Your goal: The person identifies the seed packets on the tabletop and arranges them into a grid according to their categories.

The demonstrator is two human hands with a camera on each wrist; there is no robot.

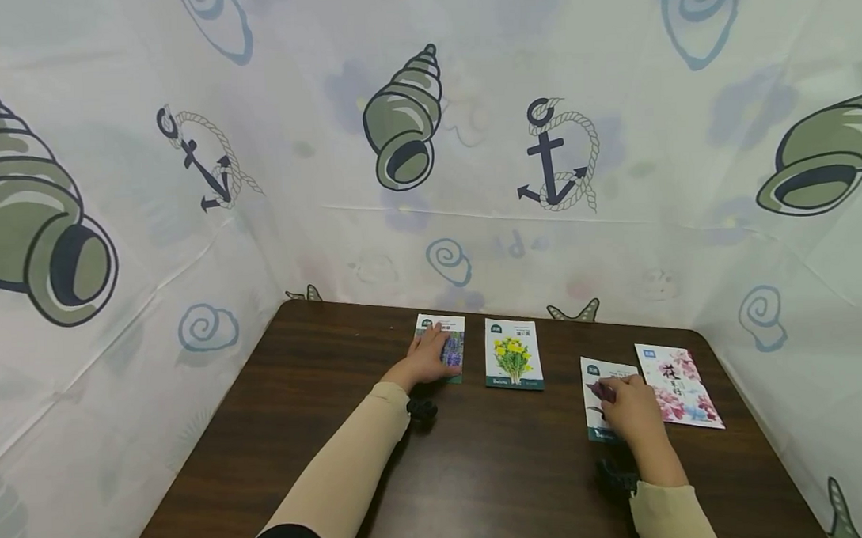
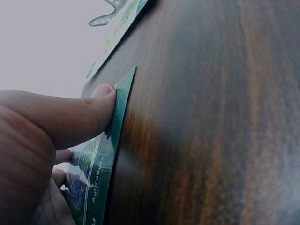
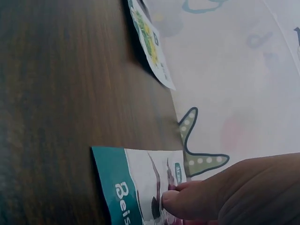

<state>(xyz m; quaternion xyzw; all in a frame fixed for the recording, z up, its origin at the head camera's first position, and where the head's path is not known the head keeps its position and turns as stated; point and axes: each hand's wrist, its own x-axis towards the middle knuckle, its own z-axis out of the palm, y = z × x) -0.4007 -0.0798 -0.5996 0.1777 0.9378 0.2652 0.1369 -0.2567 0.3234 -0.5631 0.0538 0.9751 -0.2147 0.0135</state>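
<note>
Near the back edge of the table, my left hand (image 1: 430, 358) lies over a lavender seed packet (image 1: 453, 347). In the left wrist view the thumb (image 2: 101, 105) touches the packet's green bottom band (image 2: 117, 117), while other fingers rest on the flower picture. My right hand (image 1: 635, 408) is at another seed packet (image 1: 596, 414), white with a green bottom and a dark purple plant picture. The right wrist view has its thumb and fingertips drawn together on that packet (image 3: 145, 183); the undersides of the fingers are hidden. Both packets lie on the table.
Between the hands lies a seed packet with yellow flowers (image 1: 512, 357). A pink blossom packet (image 1: 681, 387) lies right of my right hand, next to the packet it touches. The dark wooden table (image 1: 495, 472) meets a patterned white curtain (image 1: 373, 255) at back and sides.
</note>
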